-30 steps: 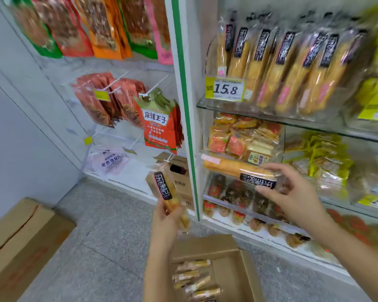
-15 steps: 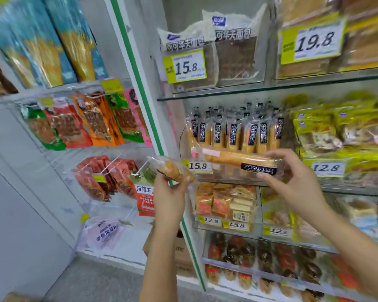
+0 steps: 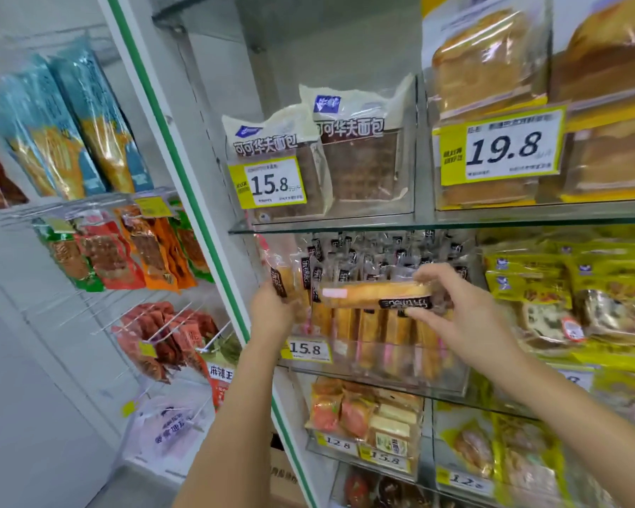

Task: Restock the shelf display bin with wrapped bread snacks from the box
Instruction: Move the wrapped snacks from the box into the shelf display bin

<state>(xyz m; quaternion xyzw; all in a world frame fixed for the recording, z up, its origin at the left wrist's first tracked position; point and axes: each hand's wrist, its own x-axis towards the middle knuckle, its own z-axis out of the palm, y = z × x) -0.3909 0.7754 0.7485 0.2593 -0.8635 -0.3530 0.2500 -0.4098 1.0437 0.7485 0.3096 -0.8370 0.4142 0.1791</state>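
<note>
A clear display bin [image 3: 400, 364] on the middle glass shelf holds several upright wrapped bread sticks with black labels. My right hand [image 3: 459, 309] pinches one wrapped bread stick [image 3: 374, 293] lying level in front of the bin's row. My left hand [image 3: 272, 309] grips a second wrapped bread stick [image 3: 285, 284], held upright at the bin's left end beside the green-edged post. The box is out of view.
Above, a glass shelf [image 3: 345, 223] carries cocoa bread packs [image 3: 352, 155] and toast loaves with yellow price tags. Yellow snack packs [image 3: 565, 287] fill the bin to the right. Hanging snack bags [image 3: 125, 251] line the pegs on the left. More bins sit below.
My view rose from the box on the floor to the shelves. Both hands carried their bread sticks up and forward to the bin; the left one turned upright.
</note>
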